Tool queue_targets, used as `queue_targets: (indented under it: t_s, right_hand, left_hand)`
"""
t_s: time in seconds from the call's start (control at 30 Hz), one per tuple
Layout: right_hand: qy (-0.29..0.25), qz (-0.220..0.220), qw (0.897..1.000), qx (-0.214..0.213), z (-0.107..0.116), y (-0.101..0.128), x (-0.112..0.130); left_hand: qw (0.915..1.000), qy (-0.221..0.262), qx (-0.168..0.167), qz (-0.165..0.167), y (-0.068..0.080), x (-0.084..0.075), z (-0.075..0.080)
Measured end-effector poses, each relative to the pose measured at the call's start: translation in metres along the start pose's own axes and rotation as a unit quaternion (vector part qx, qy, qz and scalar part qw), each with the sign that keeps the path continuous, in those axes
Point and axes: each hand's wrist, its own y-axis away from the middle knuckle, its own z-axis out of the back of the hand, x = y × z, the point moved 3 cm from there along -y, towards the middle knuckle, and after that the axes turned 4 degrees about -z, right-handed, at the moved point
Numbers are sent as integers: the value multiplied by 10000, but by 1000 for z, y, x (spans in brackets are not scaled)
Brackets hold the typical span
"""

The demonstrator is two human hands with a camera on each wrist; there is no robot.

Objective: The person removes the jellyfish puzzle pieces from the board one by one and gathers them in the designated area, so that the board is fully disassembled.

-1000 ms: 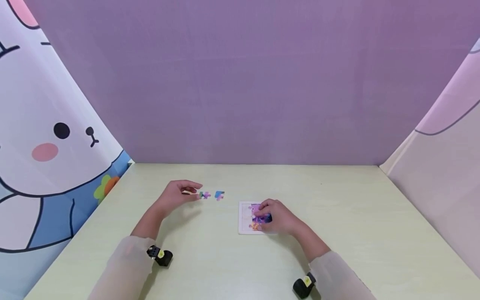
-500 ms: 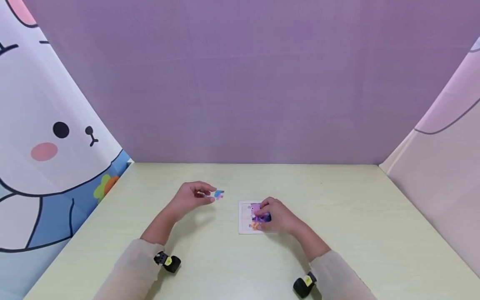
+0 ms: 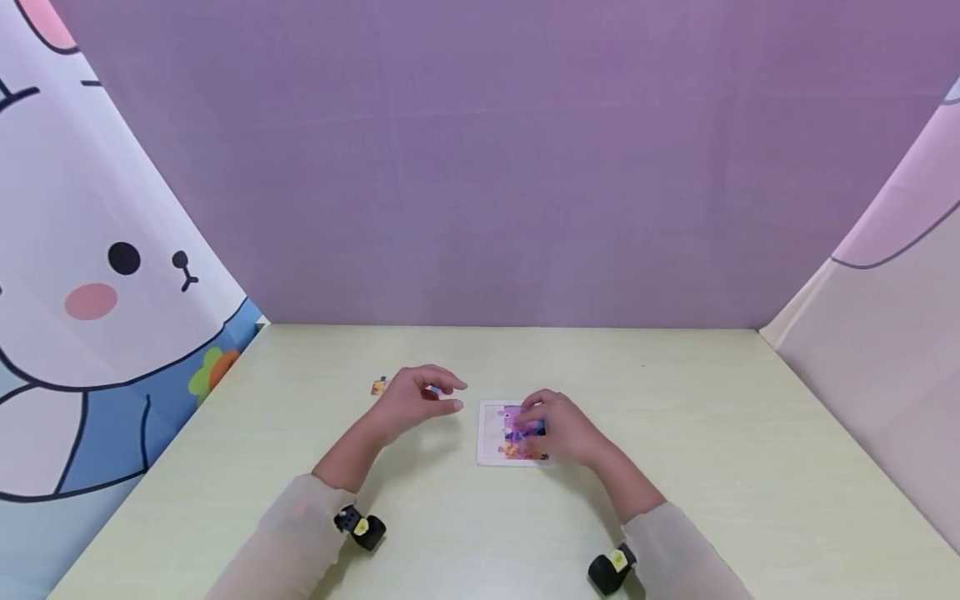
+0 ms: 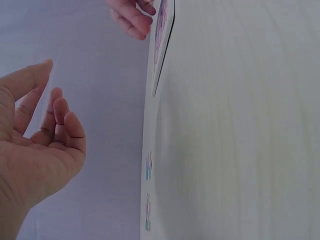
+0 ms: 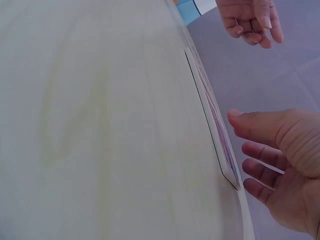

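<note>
In the head view my left hand [image 3: 420, 402] hovers over the table, thumb and fingertips apart with nothing between them. Beneath and behind it lie loose jigsaw pieces; one orange and yellow piece [image 3: 379, 387] shows at its left. Two pieces also show in the left wrist view, a blue-pink one [image 4: 148, 165] and a pink-green one [image 4: 148, 212]. My right hand [image 3: 562, 428] is poised over a white-framed puzzle tray [image 3: 489, 461], its fingers loosely bent and holding nothing. Joined purple and orange pieces [image 3: 512, 449] fill the tray's middle and right, partly covered by this hand; its left strip is bare.
The pale wooden table [image 3: 480, 533] reaches back to a purple cloth wall [image 3: 480, 167]. A cartoon-printed cloth [image 3: 90, 208] hangs at the left, and a pale pink one [image 3: 885, 333] at the right. A small black camera sits on each wrist.
My left hand has moved right, past the loose pieces toward the tray, uncovering an orange and yellow piece behind it. My right hand's fingers have loosened and drawn slightly off the joined pieces.
</note>
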Motion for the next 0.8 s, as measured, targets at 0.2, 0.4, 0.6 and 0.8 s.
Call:
queue_targets:
  t_s: [0.2, 0.4, 0.6, 0.8]
  right_hand:
    - [-91, -136, 9997, -189, 3, -1, -2]
    - [-180, -511, 9974, -483, 4, -4, -8]
    - [-415, -808, 9932, -730, 4, -5, -13]
    - [-488, -924, 9919, -719, 3, -6, -15]
  left_hand:
    - [9999, 93, 118, -19, -5, 1, -12]
    - [9997, 33, 261, -18, -12, 4, -22]
    - [9992, -194, 338, 29, -18, 3, -29]
    - [9988, -168, 455, -41, -25, 3, -35]
